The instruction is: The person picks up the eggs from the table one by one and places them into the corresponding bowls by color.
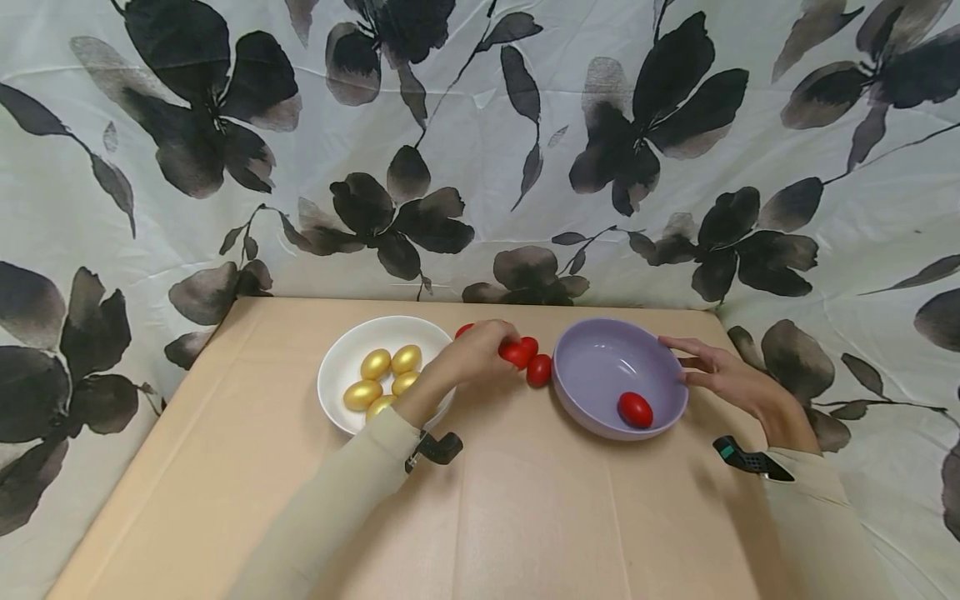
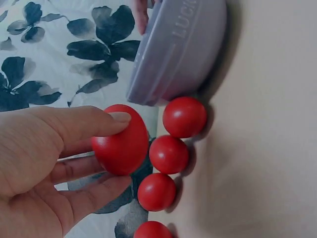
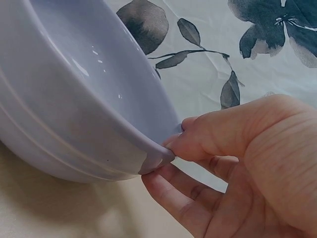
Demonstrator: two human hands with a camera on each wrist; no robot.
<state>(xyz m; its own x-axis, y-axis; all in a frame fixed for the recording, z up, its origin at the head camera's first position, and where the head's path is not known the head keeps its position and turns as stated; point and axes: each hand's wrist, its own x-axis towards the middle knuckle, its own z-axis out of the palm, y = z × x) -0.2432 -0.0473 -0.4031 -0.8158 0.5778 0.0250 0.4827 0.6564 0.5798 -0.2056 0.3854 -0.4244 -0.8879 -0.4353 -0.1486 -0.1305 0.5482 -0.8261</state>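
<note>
My left hand point(image 1: 476, 354) pinches a red egg point(image 2: 121, 141) between thumb and fingers, held up off the table in the left wrist view. Beyond it, several more red eggs point(image 2: 168, 154) lie in a row leading to the purple bowl point(image 1: 592, 400). One red egg point(image 1: 635, 410) rests inside that bowl. On the bowl's right side, my right hand point(image 1: 723, 379) grips the rim, thumb over the edge and fingers against the outer wall, as the right wrist view shows.
A white bowl point(image 1: 333, 358) with several golden eggs point(image 1: 363, 394) stands on the left, partly behind my left forearm. The tan table point(image 1: 525, 517) reaches back to a floral cloth point(image 1: 510, 167) hanging behind it.
</note>
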